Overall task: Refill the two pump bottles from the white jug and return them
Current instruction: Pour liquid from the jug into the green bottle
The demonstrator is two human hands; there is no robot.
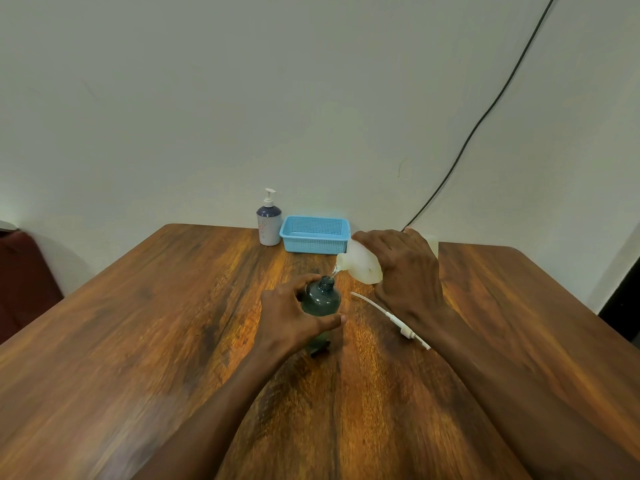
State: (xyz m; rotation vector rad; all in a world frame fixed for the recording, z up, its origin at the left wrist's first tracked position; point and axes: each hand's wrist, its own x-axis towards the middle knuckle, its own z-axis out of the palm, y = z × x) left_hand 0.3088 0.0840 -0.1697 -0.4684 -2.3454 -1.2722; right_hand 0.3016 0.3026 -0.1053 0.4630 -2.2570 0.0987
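Observation:
A dark green bottle [320, 299] stands upright mid-table with its neck open. My left hand [289, 313] wraps around its body. My right hand [405, 271] grips the white jug [362, 263], tipped to the left with its spout just above the bottle's neck; a thin stream of liquid runs into it. The bottle's white pump with its long tube [388, 315] lies flat on the table to the right, partly under my right wrist. A second pump bottle [268, 221], white with a dark blue shoulder and white pump fitted, stands at the table's far edge.
A light blue plastic basket [313, 234] sits at the back of the wooden table [138, 323], right of the second bottle. A black cable [485, 116] runs down the wall. A dark red seat [24, 271] is at the left.

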